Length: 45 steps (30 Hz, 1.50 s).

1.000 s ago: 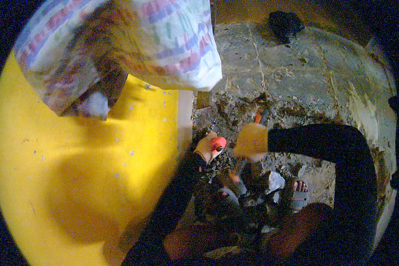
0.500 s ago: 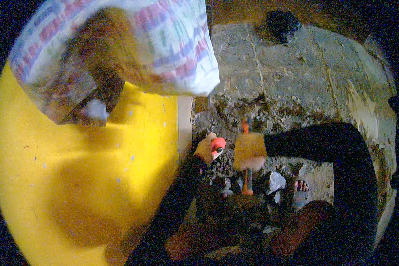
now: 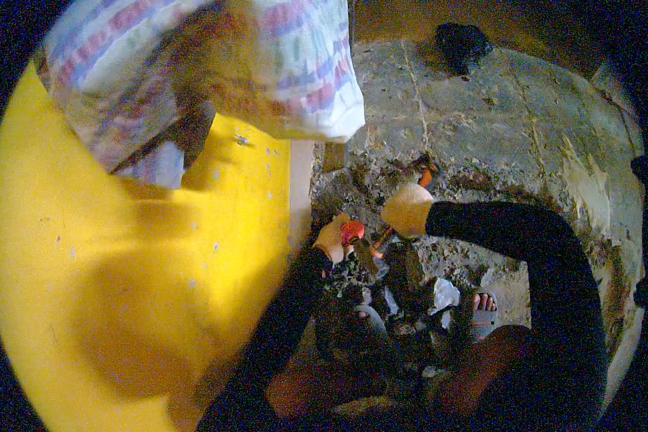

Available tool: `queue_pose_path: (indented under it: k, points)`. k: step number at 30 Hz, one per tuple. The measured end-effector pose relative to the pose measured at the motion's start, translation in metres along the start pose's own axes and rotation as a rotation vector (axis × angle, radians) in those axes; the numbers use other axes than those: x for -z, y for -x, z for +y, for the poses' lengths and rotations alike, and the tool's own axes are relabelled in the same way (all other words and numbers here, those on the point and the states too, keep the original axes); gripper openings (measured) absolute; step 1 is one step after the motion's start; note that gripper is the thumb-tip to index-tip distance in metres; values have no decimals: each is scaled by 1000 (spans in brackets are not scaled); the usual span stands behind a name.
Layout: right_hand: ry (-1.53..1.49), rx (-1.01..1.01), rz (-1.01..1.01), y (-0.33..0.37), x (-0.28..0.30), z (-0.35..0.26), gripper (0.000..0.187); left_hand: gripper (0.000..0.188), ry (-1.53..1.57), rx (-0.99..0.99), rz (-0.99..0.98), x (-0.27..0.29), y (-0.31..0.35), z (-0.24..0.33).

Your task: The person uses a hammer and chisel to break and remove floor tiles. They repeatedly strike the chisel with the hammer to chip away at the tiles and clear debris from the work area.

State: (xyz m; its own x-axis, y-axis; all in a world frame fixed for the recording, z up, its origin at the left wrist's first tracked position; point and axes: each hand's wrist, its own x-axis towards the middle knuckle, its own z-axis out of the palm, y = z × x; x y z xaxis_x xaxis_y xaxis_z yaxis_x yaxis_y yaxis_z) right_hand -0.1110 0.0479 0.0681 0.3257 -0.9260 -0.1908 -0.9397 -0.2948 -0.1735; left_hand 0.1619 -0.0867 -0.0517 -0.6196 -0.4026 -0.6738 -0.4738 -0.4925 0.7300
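My left hand (image 3: 331, 237) is closed round a chisel with a round red hand guard (image 3: 352, 232), held low over broken, crumbly ground beside the yellow panel. The chisel's tip is hidden in the dark debris. To its right, my right hand (image 3: 408, 209) grips a hammer with an orange-marked handle (image 3: 427, 177). One end of the handle sticks out beyond my fist. The other end slants down toward the chisel, where a dark, blurred piece, apparently the hammer head (image 3: 370, 258), lies close to the guard. Whether they touch I cannot tell.
A yellow panel (image 3: 158, 237) fills the left side. Striped patterned cloth (image 3: 302, 79) hangs over its far end. Rubble and a pale lump (image 3: 446, 294) lie near my sandalled foot (image 3: 485, 302). Beyond spreads a cracked grey floor (image 3: 475, 108) with a black bundle (image 3: 462, 45).
My right hand has moved slightly away from me, and the hammer has turned from upright in the picture to a slant toward the chisel. My left hand stays put. The view has shifted slightly.
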Motion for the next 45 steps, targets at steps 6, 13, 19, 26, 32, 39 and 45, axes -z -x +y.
queue_pose_path:
  k: [6, 13, 19, 26, 32, 39, 45]
  points:
    - [-28, 427, -62, 13, 9, -22, 9, 36, -1194, -816, 170, 1, 8, 5]
    - [-53, 77, -13, -1, 19, -8, 12, 40, -173, -109, 144, -8, 6, 10]
    - [-131, 626, -79, 7, -4, -21, 12, 38, -948, -710, 117, 4, -3, -3]
    - [70, 50, -103, 9, 7, -9, 17, 32, -1105, -345, 177, -8, 9, 13]
    - [-64, 493, -133, 7, 4, -19, 11, 44, -1088, -586, 224, 1, 2, 0]
    - [-25, 326, -100, 9, 3, -27, 20, 53, -736, -429, 98, 5, -5, -5]
    - [-137, 175, -103, 2, 7, -19, 12, 53, -1143, -445, 257, -6, 7, 5]
